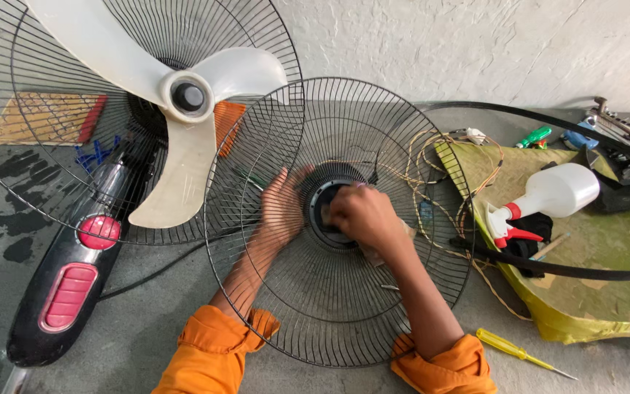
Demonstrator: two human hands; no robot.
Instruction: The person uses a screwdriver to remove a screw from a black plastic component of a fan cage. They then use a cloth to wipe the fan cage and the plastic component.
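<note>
1. I see a round black wire fan guard (344,292) lying flat on the grey floor (140,321), its dark hub ring (324,208) at centre
2. My left hand (282,208) lies open at the hub's nine o'clock, fingers spread flat on the wires
3. My right hand (362,215) curls over the hub at three o'clock; what it grips I cannot tell
4. At ten o'clock stands a white three-blade fan (184,95); at three o'clock, a white spray bottle (552,193); at five o'clock, a yellow-handled screwdriver (504,346)

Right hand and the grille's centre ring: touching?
Touching. The head view shows the right hand pressed onto the centre ring of the black wire grille, fingers covering part of it, no gap visible.
</note>
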